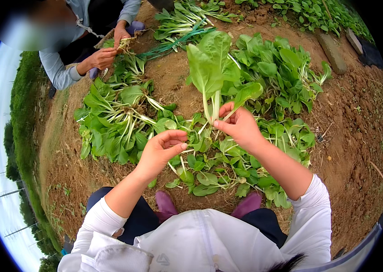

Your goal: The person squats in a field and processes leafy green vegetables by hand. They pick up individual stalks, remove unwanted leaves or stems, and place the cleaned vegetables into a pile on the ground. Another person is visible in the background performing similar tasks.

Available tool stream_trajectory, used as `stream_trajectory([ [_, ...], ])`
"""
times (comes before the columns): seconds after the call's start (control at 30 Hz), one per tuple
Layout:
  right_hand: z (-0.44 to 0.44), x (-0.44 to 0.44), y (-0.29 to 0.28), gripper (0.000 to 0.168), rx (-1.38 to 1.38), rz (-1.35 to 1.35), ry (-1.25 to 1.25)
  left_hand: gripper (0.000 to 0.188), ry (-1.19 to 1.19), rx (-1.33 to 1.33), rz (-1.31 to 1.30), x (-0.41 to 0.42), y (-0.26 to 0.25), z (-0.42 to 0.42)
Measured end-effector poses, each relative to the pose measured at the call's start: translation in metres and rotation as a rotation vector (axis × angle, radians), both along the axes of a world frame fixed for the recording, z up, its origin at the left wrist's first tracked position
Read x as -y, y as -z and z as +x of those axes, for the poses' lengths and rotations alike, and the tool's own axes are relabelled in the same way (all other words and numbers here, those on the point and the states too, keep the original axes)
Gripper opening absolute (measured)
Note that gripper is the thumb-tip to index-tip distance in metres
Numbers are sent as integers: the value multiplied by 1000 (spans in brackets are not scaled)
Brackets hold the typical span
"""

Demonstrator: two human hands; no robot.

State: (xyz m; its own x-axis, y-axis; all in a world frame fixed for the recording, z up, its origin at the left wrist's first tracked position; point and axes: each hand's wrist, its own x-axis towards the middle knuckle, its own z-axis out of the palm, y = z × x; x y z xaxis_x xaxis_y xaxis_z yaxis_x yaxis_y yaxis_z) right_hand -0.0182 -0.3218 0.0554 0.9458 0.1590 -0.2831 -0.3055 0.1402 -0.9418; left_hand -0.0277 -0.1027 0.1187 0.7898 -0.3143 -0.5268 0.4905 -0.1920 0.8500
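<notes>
My right hand (pixel 237 127) pinches a leafy green plant (pixel 216 98) with pale stalks near its base, its broad leaves pointing up and away from me. To its left, my left hand (pixel 162 148) is half curled, a gap showing between thumb and fingers. Nothing is visible in that gap. Beneath both hands lie scattered loose leaves (pixel 206 178), some yellowish. Beyond my left hand is a heap of greens (pixel 110 125) with soil-covered roots among the stalks. A pile of leafy greens (pixel 273 68) rests beyond my right hand.
At the upper left a co-worker's hands (pixel 104 56) hold a rooty stalk end. Green plastic twine (pixel 178 42) lies near a bundle of greens (pixel 181 22). Stone slabs (pixel 331 51) edge a planted bed (pixel 314 15). My purple boots (pixel 166 204) stand just short of the loose leaves.
</notes>
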Motion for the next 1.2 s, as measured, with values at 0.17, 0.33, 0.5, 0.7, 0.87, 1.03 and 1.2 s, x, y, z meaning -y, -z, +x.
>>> stream_trajectory([
  [0.17,-22,-40,-25,21,212,-233,-110,32,7,59,11,12,-8,-9],
  [0.33,-29,-52,-12,23,452,-90,34,29,-21,133,-22,11,-9,-8],
  [0.5,-29,-57,-16,24,559,-94,129,28,21,211,-16,10,-11,-6],
  [0.7,-30,-53,-25,23,619,-254,79,23,98,433,108,9,1,-5],
  [0.87,-32,-57,-19,24,352,-20,57,15,-77,160,-14,9,-6,-8],
  [1.03,-26,-48,-26,25,207,35,-35,16,-294,-185,-241,4,1,-5],
  [1.2,-19,-35,-22,22,336,-64,64,32,129,-397,100,-20,26,-5],
])
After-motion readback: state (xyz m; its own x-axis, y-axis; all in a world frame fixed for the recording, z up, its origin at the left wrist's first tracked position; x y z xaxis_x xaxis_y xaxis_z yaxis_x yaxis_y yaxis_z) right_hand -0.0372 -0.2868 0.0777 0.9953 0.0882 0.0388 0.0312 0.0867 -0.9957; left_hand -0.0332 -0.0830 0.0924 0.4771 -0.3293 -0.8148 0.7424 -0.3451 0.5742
